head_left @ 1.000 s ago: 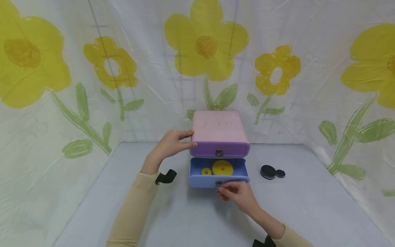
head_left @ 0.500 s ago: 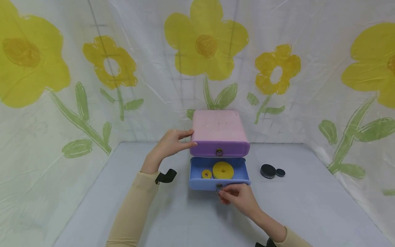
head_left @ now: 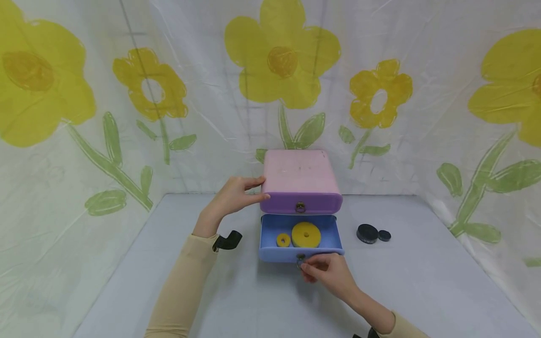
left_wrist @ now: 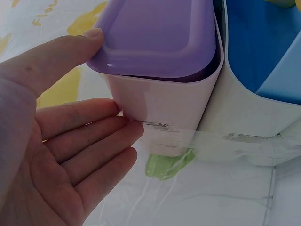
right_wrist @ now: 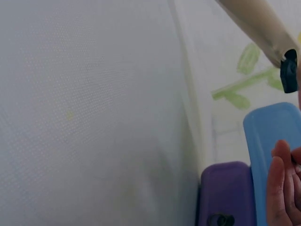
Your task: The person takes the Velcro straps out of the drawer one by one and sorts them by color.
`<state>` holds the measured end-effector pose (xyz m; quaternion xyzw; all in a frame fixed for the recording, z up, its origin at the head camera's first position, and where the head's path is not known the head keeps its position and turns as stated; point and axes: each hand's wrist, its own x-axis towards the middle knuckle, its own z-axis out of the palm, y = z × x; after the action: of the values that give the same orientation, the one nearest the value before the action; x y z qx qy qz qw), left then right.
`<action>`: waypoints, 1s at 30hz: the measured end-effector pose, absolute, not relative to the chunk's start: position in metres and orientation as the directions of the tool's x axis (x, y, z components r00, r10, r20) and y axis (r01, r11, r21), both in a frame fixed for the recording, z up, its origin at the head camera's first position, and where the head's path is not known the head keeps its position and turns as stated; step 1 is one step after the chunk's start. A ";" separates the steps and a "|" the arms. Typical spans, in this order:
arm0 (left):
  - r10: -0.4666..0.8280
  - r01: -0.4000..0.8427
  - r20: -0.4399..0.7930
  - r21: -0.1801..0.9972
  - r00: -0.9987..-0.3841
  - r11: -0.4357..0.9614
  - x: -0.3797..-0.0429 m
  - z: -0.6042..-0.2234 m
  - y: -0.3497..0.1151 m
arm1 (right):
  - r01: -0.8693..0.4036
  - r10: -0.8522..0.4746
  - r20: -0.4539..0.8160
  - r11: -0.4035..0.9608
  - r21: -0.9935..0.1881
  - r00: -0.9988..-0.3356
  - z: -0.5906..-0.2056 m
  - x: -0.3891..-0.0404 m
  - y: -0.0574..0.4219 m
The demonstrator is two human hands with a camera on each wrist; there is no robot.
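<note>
A small drawer cabinet (head_left: 297, 171) with a pink top has a purple drawer (head_left: 279, 203) pushed in above and a light blue drawer (head_left: 276, 255) pulled out below. My right hand (head_left: 331, 274) pinches the blue drawer's ring pull (head_left: 299, 264). Inside that drawer lie a large yellow disc (head_left: 301, 237) and a small yellow ring (head_left: 279, 240). On the cabinet's left, my left hand (head_left: 228, 201) rests with straight fingers. In the left wrist view its thumb touches the purple drawer front (left_wrist: 150, 66), and fingertips lie against the pink side (left_wrist: 160, 103).
Two black discs (head_left: 367, 234), one large and one small, sit on the white table (head_left: 236, 291) right of the cabinet. Behind stands a pale curtain (head_left: 207, 94) painted with yellow flowers. Clear tape (left_wrist: 207, 143) runs along the cabinet's side.
The blue drawer has slid a little further out toward me, with my right hand on its ring pull. The yellow pieces moved along with it. My left hand has stayed in place.
</note>
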<state>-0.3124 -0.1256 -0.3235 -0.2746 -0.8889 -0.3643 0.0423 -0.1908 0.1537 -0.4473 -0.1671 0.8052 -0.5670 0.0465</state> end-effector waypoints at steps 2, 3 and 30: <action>0.458 0.520 0.276 0.625 -0.845 0.583 -0.313 -0.324 -0.126 | -0.217 -0.322 0.114 0.304 -0.928 -0.940 -0.448 -0.190 0.154; 0.458 0.520 0.276 0.625 -0.845 0.583 -0.313 -0.324 -0.126 | -0.217 -0.323 0.113 0.305 -0.927 -0.940 -0.447 -0.189 0.154; 0.451 0.513 0.273 0.631 -0.849 0.583 -0.313 -0.325 -0.127 | -0.208 -0.366 0.073 0.346 -0.915 -0.928 -0.445 -0.178 0.157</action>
<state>-0.3128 -0.1268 -0.3246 -0.2713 -0.8886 -0.3675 0.0416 -0.1785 0.1570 -0.4451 -0.1758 0.8172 -0.5440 0.0724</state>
